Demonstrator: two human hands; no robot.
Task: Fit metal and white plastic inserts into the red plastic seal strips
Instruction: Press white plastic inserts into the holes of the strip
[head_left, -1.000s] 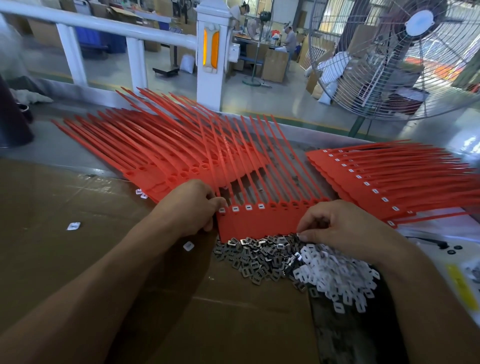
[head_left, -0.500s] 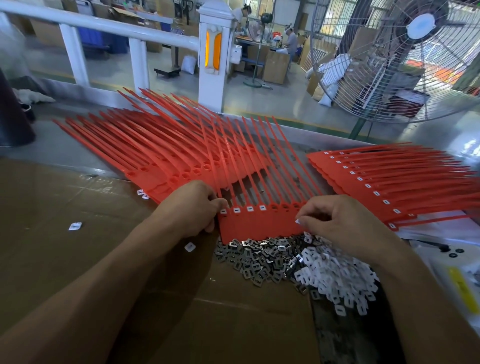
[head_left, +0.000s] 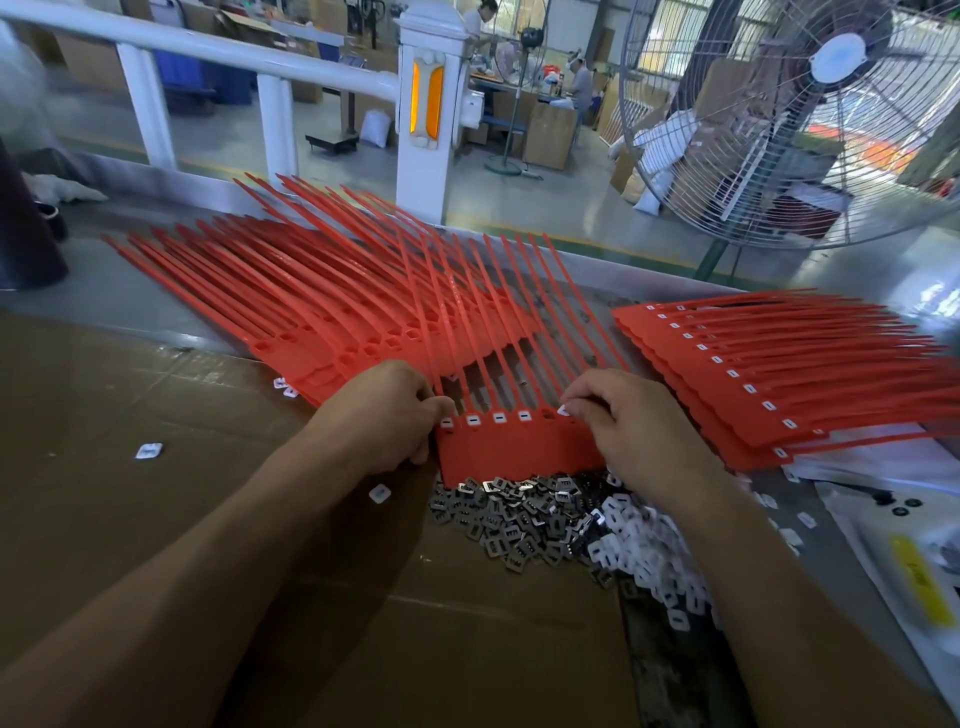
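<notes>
Left hand: at frame centre, fingers curled, pinching the left end of the red strip panel.
Right hand: fingertips pinching a white insert at the panel's upper right edge.
Strip panel: lies flat at centre between both hands, four white inserts already seated along its top, tails fanning toward the upper frame.
Metal inserts: grey heap just below the panel.
White plastic inserts: heap touching the metal one, to its right, partly hidden by the right forearm.
Unfilled strips: large red fan in the left-centre.
Filled strips: stack at right, white squares showing.
Surface: brown cardboard over a grey table, a few stray white pieces on it.
Room: white railing at upper left, a large fan at upper right, boxes and workers beyond.
</notes>
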